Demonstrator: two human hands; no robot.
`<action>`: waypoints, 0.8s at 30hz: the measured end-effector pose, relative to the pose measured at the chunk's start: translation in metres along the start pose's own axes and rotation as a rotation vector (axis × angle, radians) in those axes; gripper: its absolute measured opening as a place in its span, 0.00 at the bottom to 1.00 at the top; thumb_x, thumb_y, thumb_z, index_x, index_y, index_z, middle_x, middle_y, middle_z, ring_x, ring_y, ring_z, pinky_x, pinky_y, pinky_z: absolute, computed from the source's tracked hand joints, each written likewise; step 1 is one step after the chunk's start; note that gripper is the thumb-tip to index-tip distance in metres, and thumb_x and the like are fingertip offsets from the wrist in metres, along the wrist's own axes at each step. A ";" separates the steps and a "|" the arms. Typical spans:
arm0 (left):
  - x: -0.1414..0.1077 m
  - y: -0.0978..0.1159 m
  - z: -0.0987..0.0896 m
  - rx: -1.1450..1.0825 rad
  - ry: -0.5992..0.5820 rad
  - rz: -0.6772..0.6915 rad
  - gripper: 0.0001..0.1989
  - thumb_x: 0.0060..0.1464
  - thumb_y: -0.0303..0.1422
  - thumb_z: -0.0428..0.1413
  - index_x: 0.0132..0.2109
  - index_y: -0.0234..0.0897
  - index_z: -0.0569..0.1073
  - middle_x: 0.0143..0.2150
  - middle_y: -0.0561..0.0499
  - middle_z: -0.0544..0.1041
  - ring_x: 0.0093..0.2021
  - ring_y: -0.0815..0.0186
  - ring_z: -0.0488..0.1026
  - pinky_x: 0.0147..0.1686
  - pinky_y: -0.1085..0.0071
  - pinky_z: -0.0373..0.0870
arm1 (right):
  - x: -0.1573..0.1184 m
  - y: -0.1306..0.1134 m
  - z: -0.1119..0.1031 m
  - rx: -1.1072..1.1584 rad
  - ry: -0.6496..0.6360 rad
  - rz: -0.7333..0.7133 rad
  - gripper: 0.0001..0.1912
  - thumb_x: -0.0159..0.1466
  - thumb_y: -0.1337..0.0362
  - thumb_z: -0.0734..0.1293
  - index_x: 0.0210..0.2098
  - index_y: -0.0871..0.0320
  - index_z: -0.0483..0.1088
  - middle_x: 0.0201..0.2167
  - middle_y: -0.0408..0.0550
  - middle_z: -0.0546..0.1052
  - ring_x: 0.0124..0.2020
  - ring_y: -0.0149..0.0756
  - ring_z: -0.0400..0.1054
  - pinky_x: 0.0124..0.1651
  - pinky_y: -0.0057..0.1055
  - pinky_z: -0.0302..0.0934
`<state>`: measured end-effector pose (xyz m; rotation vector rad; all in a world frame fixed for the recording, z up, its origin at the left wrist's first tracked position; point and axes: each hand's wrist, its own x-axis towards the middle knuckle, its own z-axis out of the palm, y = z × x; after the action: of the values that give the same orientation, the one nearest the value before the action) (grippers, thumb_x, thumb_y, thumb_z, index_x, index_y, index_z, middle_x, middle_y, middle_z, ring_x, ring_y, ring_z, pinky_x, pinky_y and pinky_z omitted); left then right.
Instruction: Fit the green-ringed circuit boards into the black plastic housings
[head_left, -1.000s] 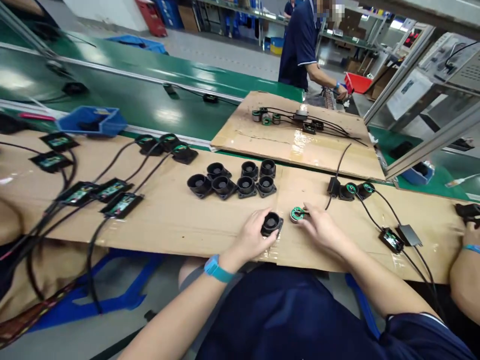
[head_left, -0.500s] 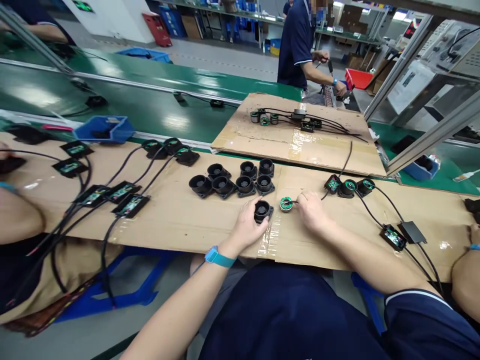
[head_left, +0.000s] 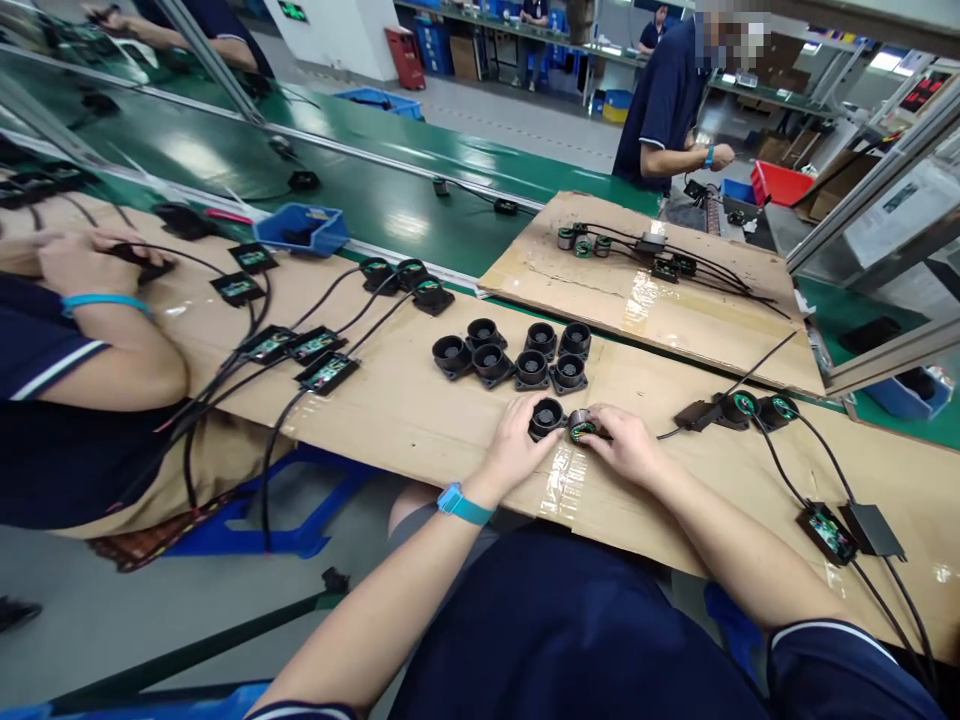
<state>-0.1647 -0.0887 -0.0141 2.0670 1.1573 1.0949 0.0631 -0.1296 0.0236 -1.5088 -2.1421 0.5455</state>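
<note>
My left hand (head_left: 517, 445) is closed around a black round fan housing (head_left: 547, 417) with a square base, which rests on the cardboard. Right beside it, my right hand (head_left: 626, 445) pinches a small round motor with a green circuit board (head_left: 581, 426), tilted on its side. A black cable runs from behind that hand to a black box (head_left: 697, 414) on the right. Several more black fan housings (head_left: 532, 368) stand in two rows just beyond my left hand.
To the right lie two housings with green boards (head_left: 746, 405), cabled to black boxes (head_left: 827, 533). Wired assemblies (head_left: 328, 372) cover the left side. Across the bench, a cardboard sheet (head_left: 525, 265) bears more parts. A co-worker's arm (head_left: 135, 340) is at left; another person (head_left: 664, 110) stands beyond.
The view has swung left. My right hand has moved from the cable to the motor, tipping it up and bringing it next to the housing. The black box at right has turned over.
</note>
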 end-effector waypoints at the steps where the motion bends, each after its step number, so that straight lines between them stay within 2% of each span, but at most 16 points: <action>1: 0.000 0.000 -0.001 -0.007 0.008 -0.007 0.25 0.58 0.35 0.61 0.61 0.40 0.66 0.57 0.42 0.73 0.60 0.53 0.70 0.62 0.51 0.67 | 0.005 0.002 0.001 0.012 -0.003 0.001 0.13 0.70 0.57 0.64 0.52 0.53 0.71 0.52 0.52 0.77 0.54 0.42 0.72 0.56 0.40 0.67; 4: 0.000 -0.001 -0.001 -0.026 0.035 -0.048 0.26 0.57 0.33 0.61 0.61 0.41 0.66 0.58 0.43 0.73 0.61 0.54 0.70 0.63 0.52 0.67 | 0.021 0.008 0.001 0.033 0.067 0.101 0.14 0.72 0.60 0.61 0.53 0.54 0.73 0.48 0.51 0.81 0.49 0.41 0.76 0.54 0.38 0.68; 8: -0.001 -0.003 0.002 -0.069 0.060 -0.143 0.33 0.54 0.31 0.62 0.65 0.39 0.61 0.59 0.40 0.72 0.60 0.53 0.71 0.61 0.53 0.68 | 0.031 0.006 -0.006 0.061 0.062 0.224 0.13 0.71 0.58 0.63 0.46 0.56 0.77 0.41 0.51 0.82 0.41 0.41 0.77 0.49 0.38 0.69; 11: -0.002 -0.005 0.004 -0.074 0.089 -0.172 0.36 0.52 0.33 0.64 0.65 0.38 0.60 0.59 0.40 0.72 0.60 0.53 0.71 0.61 0.53 0.69 | 0.030 0.000 -0.003 0.000 0.104 0.168 0.17 0.64 0.56 0.71 0.50 0.57 0.75 0.48 0.55 0.79 0.49 0.45 0.74 0.55 0.42 0.68; 14: 0.000 -0.007 0.006 -0.022 0.123 -0.157 0.30 0.51 0.38 0.67 0.58 0.39 0.65 0.54 0.42 0.74 0.56 0.53 0.72 0.58 0.52 0.70 | 0.027 -0.001 0.006 -0.006 0.084 0.071 0.22 0.63 0.61 0.71 0.57 0.56 0.70 0.55 0.56 0.76 0.57 0.47 0.70 0.61 0.45 0.64; 18: 0.000 -0.007 0.004 0.025 0.142 -0.126 0.21 0.55 0.37 0.64 0.53 0.39 0.68 0.50 0.44 0.75 0.53 0.54 0.73 0.56 0.53 0.71 | 0.033 0.001 0.015 -0.007 0.042 0.099 0.22 0.63 0.64 0.71 0.57 0.56 0.71 0.52 0.55 0.77 0.55 0.46 0.71 0.59 0.45 0.65; 21: -0.005 -0.006 0.000 0.040 0.159 -0.138 0.22 0.55 0.35 0.63 0.55 0.40 0.68 0.52 0.43 0.76 0.55 0.53 0.73 0.58 0.52 0.70 | 0.041 -0.001 0.017 -0.007 0.013 0.106 0.24 0.61 0.64 0.72 0.57 0.59 0.70 0.53 0.58 0.76 0.55 0.47 0.71 0.60 0.44 0.65; 24: -0.013 -0.007 -0.004 0.029 0.164 -0.182 0.25 0.54 0.36 0.64 0.57 0.40 0.68 0.54 0.43 0.76 0.56 0.53 0.73 0.58 0.52 0.70 | 0.046 -0.006 0.016 -0.008 0.007 0.138 0.23 0.61 0.64 0.73 0.55 0.60 0.72 0.52 0.59 0.77 0.54 0.48 0.72 0.59 0.45 0.65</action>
<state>-0.1754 -0.0963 -0.0220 1.8776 1.4188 1.1808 0.0358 -0.0887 0.0210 -1.6698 -2.0473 0.5783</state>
